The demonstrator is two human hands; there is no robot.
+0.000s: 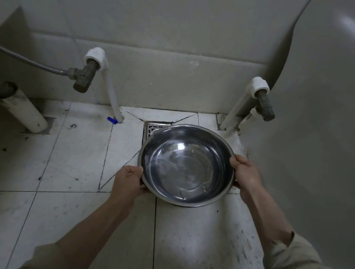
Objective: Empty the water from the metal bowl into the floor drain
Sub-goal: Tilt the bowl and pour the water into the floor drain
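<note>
Metal bowl above floor drain, left hand and right hand gripping opposite rims

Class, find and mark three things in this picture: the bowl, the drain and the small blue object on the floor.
bowl (181, 167): head view, inner bottom.
drain (153, 128): head view, uncovered grate corner beyond the bowl's rim.
blue object (112, 120): head view, its middle.

One metal bowl. One floor drain. Two hands: left hand, right hand. Two valves at the wall: left valve, right valve. Two long white pipes: left pipe, right pipe. One thick pipe at far left. One grey hose. One small blue piece.
</note>
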